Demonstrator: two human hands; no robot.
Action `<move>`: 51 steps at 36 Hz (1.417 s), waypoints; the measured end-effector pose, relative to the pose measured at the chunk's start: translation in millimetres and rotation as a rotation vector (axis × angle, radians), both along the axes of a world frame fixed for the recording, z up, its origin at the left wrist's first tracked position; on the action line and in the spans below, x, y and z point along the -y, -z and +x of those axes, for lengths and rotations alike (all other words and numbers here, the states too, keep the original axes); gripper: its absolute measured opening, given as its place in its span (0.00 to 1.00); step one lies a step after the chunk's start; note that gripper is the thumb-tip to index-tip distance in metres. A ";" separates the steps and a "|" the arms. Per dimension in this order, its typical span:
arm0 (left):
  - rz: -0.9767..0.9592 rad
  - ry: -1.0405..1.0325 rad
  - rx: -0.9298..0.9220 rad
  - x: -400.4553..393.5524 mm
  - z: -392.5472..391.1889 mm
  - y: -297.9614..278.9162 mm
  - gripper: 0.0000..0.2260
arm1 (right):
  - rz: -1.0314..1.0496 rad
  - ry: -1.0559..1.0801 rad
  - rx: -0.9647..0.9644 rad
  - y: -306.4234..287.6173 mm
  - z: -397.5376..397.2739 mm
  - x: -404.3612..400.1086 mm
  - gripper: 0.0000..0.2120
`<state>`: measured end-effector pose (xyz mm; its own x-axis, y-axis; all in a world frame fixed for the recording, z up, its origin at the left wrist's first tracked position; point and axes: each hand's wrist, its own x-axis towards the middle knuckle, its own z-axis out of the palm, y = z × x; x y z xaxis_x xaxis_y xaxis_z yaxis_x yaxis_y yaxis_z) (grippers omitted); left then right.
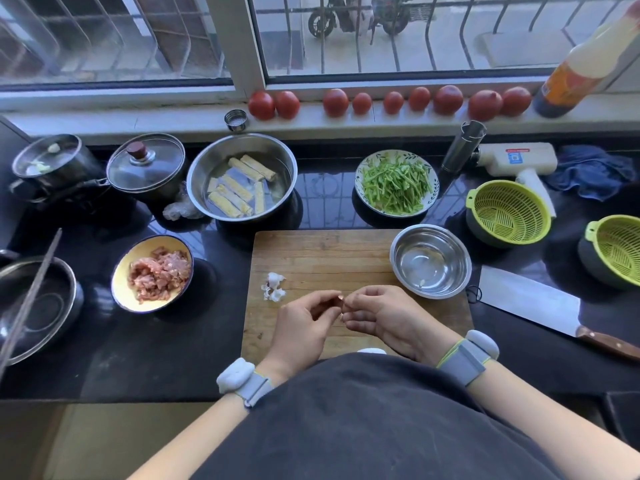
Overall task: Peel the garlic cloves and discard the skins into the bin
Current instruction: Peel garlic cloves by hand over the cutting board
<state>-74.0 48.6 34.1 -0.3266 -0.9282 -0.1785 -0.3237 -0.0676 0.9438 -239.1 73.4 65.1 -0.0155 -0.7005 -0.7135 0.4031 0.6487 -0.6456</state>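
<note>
Over the cutting board (322, 251), our left hand (304, 323) and right hand (384, 317) pinch a garlic clove (340, 299) between fingers, peeling; shed skins (274, 286) lie left, awaiting the bin.

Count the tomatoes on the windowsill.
9, all in a row on the windowsill: two touching at the left, then five spaced singly, and two close together beside the bottle. None looks hidden.
</note>
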 end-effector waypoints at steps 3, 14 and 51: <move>0.282 -0.095 -0.200 -4.0 0.9 1.2 0.12 | -0.024 -0.013 -0.036 -0.7 -1.0 0.4 0.04; 0.216 -0.081 -0.201 -1.4 3.6 1.0 0.09 | -0.040 -0.080 -0.073 -4.4 1.9 -0.7 0.11; -0.573 0.309 0.232 3.1 8.5 13.4 0.05 | 0.079 -0.153 -0.266 1.0 4.3 -3.0 0.01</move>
<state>-65.6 45.5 20.6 -0.6038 -0.7674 0.2154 -0.4458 0.5492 0.7069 -234.8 76.5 64.1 -0.1082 -0.6514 -0.7510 0.1207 0.7413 -0.6603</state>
